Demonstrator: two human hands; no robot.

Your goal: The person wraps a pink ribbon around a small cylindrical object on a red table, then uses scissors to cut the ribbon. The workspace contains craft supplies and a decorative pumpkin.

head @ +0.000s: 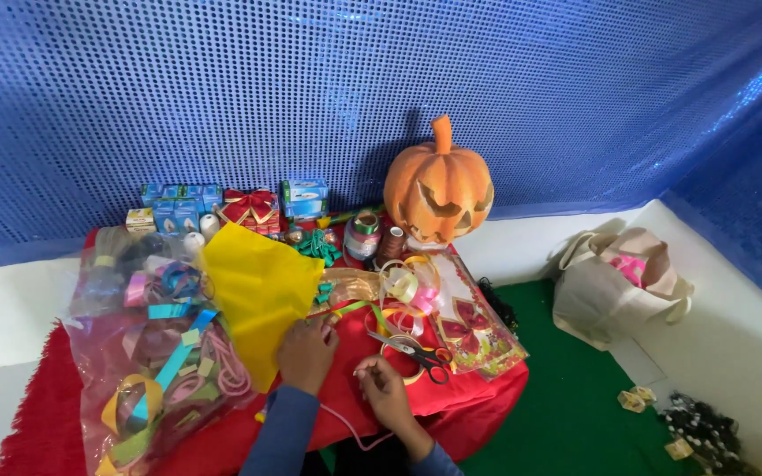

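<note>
My left hand [306,354] rests with curled fingers on the red cloth [346,397] at the lower edge of a yellow paper sheet [257,286], touching it. My right hand [381,388] lies beside it, fingers pinched on a thin pink cord [350,430] that trails down over the table's front. Black-handled scissors [416,351] lie just right of my right hand. Loops of curling ribbon [407,286] and a green ribbon strip [346,308] sit just beyond my hands.
A clear plastic bag of ribbons [156,353] fills the left. An orange carved pumpkin [438,185], ribbon spools [365,234], small blue boxes [178,207] and a red bow [249,204] stand at the back. A beige tote bag [615,286] sits right on green matting [575,397].
</note>
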